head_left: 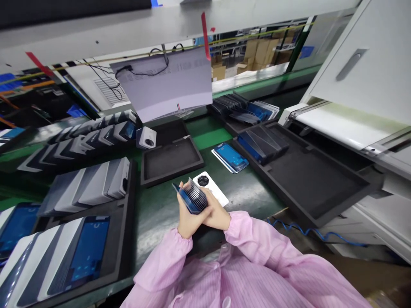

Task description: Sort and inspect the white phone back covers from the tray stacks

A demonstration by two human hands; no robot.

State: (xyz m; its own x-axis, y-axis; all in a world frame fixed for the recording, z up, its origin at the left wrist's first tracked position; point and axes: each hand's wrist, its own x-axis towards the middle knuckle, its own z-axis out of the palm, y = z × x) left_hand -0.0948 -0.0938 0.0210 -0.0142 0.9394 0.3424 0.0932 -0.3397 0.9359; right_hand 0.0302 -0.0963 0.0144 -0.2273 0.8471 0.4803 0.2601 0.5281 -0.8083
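Note:
Both my hands hold a fanned stack of several thin blue phone panels [194, 197] just above the green bench. My left hand [187, 222] grips the stack from below and the left. My right hand [218, 214] closes on its right side. Right behind the stack a white phone back cover [214, 191] with a round black camera ring lies flat on the mat. A blue-filmed panel [230, 157] lies further back on the bench. Pink sleeves cover both my arms.
Black foam trays surround the spot: an empty one [171, 160] ahead, a large one [308, 179] at right with blue panels [261, 143] at its far end, and trays of white covers [93, 184] at left. A paper sheet [167, 83] hangs above. A white machine [359, 81] stands right.

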